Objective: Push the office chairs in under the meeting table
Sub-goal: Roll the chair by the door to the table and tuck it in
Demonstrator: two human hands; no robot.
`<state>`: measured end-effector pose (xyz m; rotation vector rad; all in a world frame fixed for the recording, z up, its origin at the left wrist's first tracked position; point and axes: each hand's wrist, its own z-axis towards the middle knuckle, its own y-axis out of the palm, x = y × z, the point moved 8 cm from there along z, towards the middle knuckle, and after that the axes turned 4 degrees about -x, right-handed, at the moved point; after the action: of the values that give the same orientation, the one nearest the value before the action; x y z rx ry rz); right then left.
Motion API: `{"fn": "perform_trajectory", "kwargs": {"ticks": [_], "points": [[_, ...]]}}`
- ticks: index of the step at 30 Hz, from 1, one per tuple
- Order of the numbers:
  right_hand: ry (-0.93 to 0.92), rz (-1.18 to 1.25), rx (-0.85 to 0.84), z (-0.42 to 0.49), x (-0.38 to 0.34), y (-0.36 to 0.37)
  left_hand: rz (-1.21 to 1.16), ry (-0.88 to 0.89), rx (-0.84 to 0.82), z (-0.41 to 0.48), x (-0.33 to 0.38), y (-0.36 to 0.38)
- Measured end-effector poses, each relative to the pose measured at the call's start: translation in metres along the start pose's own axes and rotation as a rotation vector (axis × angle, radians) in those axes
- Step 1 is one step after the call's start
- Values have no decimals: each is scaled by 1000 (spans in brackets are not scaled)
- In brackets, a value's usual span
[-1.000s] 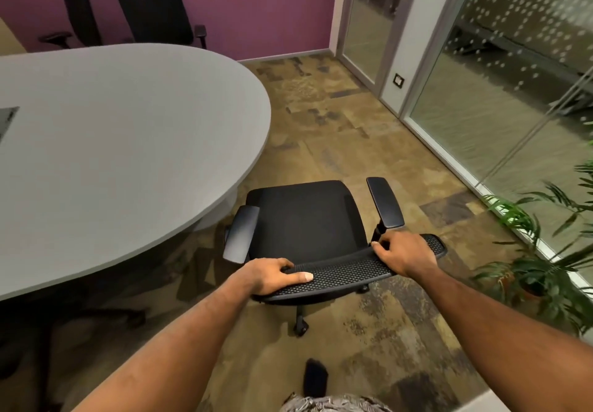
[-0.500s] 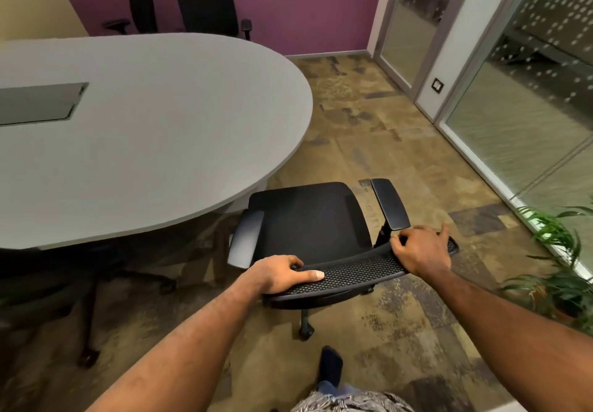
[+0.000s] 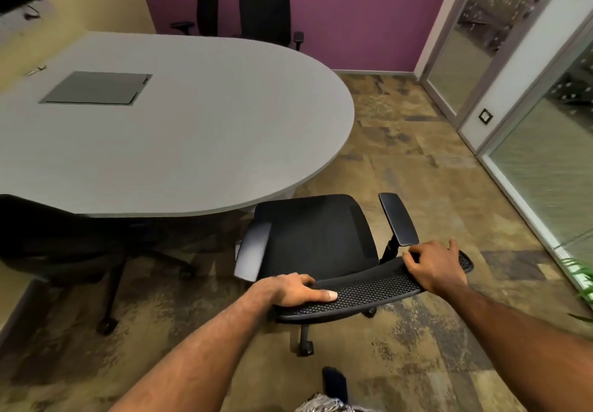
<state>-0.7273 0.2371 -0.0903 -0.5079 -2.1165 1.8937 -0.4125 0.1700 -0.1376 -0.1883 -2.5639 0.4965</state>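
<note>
A black mesh office chair (image 3: 316, 235) stands in front of me, its seat facing the rounded end of the grey meeting table (image 3: 192, 142). The front of the seat just reaches the table's edge. My left hand (image 3: 293, 289) grips the left part of the chair's backrest top. My right hand (image 3: 434, 265) holds the right part of the same backrest, fingers partly lifted. A second black chair (image 3: 64, 241) sits at the left with its seat partly under the table.
Two more black chairs (image 3: 261, 7) stand by the purple wall behind the table. Glass partitions and a door (image 3: 465, 43) line the right side. A potted plant (image 3: 580, 277) is at the right edge. My foot (image 3: 333, 381) is on the patterned carpet.
The chair has rolled closer to the table's rounded end, both hands staying on its backrest. My view has swung left, showing more of the table and the left chair.
</note>
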Motion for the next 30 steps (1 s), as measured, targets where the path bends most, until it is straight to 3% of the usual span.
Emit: {"fn": "perform_trajectory", "kwargs": {"ticks": [6, 19, 27, 30], "points": [[-113, 17, 166, 21, 7, -13, 27, -35, -93, 5, 14, 14], [-266, 87, 49, 57, -34, -19, -97, -85, -59, 11, -10, 12], [-300, 45, 8, 71, -69, -18, -224, -20, 132, -5, -32, 3], [-310, 49, 1, 74, -84, -18, -157, 7, 228, -19, -33, -5]]}}
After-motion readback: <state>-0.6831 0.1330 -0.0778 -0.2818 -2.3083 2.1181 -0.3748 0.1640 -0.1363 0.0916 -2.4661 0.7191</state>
